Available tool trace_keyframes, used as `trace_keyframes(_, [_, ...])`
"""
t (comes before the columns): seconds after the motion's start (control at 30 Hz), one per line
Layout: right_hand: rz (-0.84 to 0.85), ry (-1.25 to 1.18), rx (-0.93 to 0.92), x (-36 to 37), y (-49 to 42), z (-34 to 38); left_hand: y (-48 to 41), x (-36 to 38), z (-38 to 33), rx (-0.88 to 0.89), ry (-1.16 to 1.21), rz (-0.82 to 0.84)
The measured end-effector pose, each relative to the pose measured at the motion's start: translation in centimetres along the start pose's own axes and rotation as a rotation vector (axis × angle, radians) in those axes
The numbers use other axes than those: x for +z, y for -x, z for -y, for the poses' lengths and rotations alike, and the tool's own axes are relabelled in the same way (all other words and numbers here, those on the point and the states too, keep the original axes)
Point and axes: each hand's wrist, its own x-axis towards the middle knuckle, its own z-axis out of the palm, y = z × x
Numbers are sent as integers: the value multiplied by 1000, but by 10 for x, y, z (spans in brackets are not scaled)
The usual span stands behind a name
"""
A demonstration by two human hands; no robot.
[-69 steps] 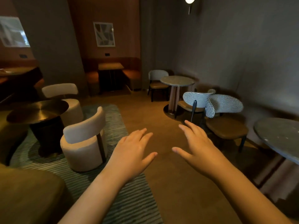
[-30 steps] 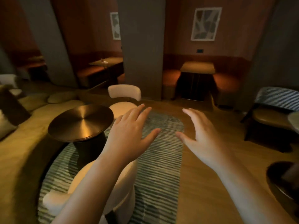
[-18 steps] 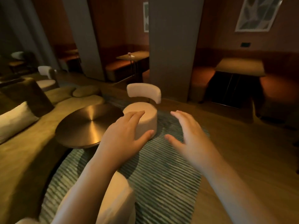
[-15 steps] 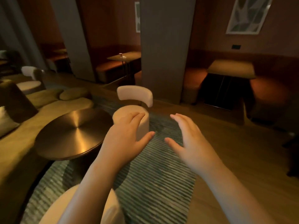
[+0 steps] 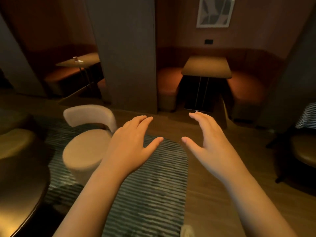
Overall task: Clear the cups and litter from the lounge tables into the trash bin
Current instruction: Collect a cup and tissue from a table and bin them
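Dim lounge with wooden floor (image 5: 213, 202) and striped grey rug (image 5: 150, 194). Left hand (image 5: 130, 147) and right hand (image 5: 210, 146) hover spread wide, empty. Small white cup (image 5: 75, 59) stands on the far-left tan booth desk (image 5: 85, 61).

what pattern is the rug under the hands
Thin dark-and-light stripes running crosswise on the rug, greenish-grey in this dim light; the head view shows it.

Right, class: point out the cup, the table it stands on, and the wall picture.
cup (image 5: 74, 58), head view, its side.
table (image 5: 89, 58), head view, bare top.
picture (image 5: 215, 11), head view, its middle.
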Motion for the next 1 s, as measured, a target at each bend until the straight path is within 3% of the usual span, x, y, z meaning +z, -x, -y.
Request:
trace_keyframes(0.27, [116,-65,-20,8,-213,-130,-194,59,37,-119,-115,-3])
trace_keyframes(0.53, [274,-92,-137,74,-393,-177,-316,122,97,-304,-60,4])
trace_keyframes(0.83, [348,-87,-234,163,-602,-242,-491,220,227,-424,-71,-6])
trace_keyframes(1.0, [319,-54,-243,188,-735,-263,-593,228,294,-488,-119,-77])
